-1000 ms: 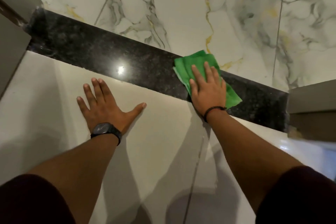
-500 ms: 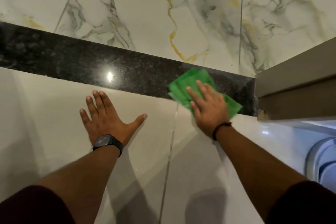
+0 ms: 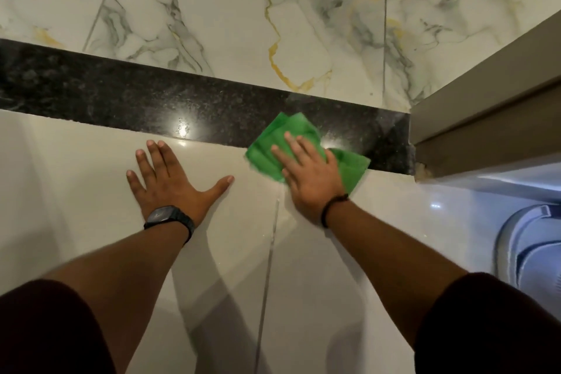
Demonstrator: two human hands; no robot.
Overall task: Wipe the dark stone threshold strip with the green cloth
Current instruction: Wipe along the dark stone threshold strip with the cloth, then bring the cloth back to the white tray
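The dark speckled stone threshold strip (image 3: 127, 100) runs across the floor from the left edge to the door frame at right. A folded green cloth (image 3: 273, 143) lies over the strip's near edge, partly on the pale tile. My right hand (image 3: 309, 173) presses flat on the cloth, fingers spread over it. My left hand (image 3: 170, 182), wearing a dark watch, rests flat and open on the pale tile just in front of the strip, touching nothing else.
White marble tiles (image 3: 243, 9) with grey and gold veins lie beyond the strip. A grey-brown door frame (image 3: 485, 106) ends the strip at right. A white and blue round object (image 3: 534, 249) sits at the right edge. Plain glossy tile (image 3: 76, 191) fills the near floor.
The cloth and my right hand have slid toward me, lying lower on the strip's near edge and partly on the pale tile. The view shifted rightward a second ago. My left hand stays planted.
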